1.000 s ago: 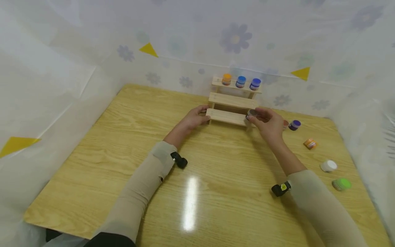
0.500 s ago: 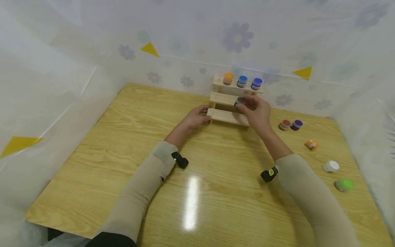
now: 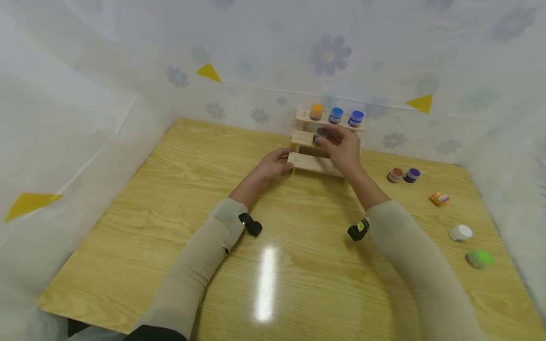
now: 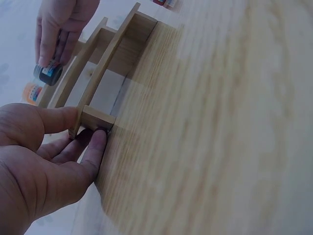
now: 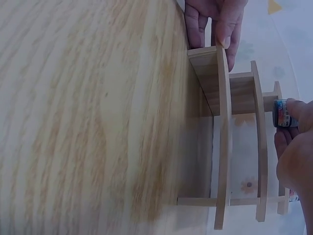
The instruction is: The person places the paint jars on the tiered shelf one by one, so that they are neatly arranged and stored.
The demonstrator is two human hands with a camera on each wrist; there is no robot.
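Observation:
A small three-step wooden rack [image 3: 313, 163] stands at the table's far edge. My left hand [image 3: 275, 165] grips the left end of its lowest step [image 4: 95, 120], thumb above and fingers below. My right hand [image 3: 341, 147] pinches a small dark-lidded paint jar [image 3: 319, 136] and holds it over the left part of the middle step; the same jar [image 4: 48, 73] shows in the left wrist view and again as the jar [image 5: 282, 113] in the right wrist view. On the top step stand an orange jar [image 3: 316, 112], a blue jar [image 3: 336, 115] and a darker blue jar [image 3: 356, 118].
To the right of the rack on the wooden table [image 3: 170, 213] lie a brown jar [image 3: 394, 174], a purple jar [image 3: 412, 175], an orange jar on its side [image 3: 439, 198], a white jar [image 3: 460, 232] and a green jar [image 3: 479, 258]. Flowered plastic sheeting walls in the table.
My right hand carried the dark-lidded jar up and left, from the right end of the lowest step to the left part of the middle step. The left hand stayed on the rack.

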